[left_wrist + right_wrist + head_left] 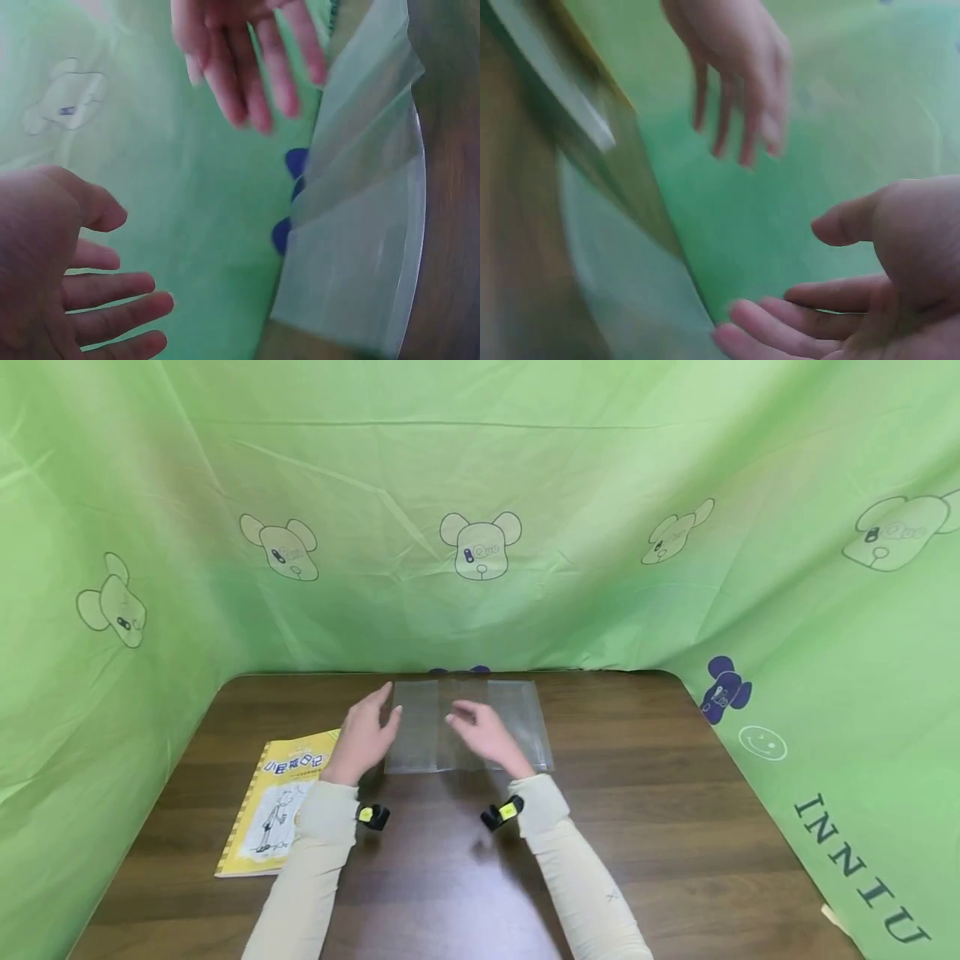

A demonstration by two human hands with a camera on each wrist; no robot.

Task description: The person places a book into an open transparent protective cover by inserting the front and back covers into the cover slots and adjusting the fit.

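A clear plastic book cover [416,727] lies spread out near the table's far edge, its two side flaps showing as paler bands. Above its left side is my left hand [365,735], fingers extended and thumb apart, holding nothing. My right hand [486,735] hovers over the right half, fingers loosely bent and likewise holding nothing. Both palms face each other in the left wrist view, where the sheet [352,262] sits to the right of the hands. The right wrist view is blurred; there the relaxed right hand [855,292] shows beside the sheet [630,277].
A yellow book [262,810] with a cartoon figure on its front lies at the left of the brown wooden table [652,827], partly behind my left forearm. Green printed cloth [480,618] hangs around the back and sides of the table.
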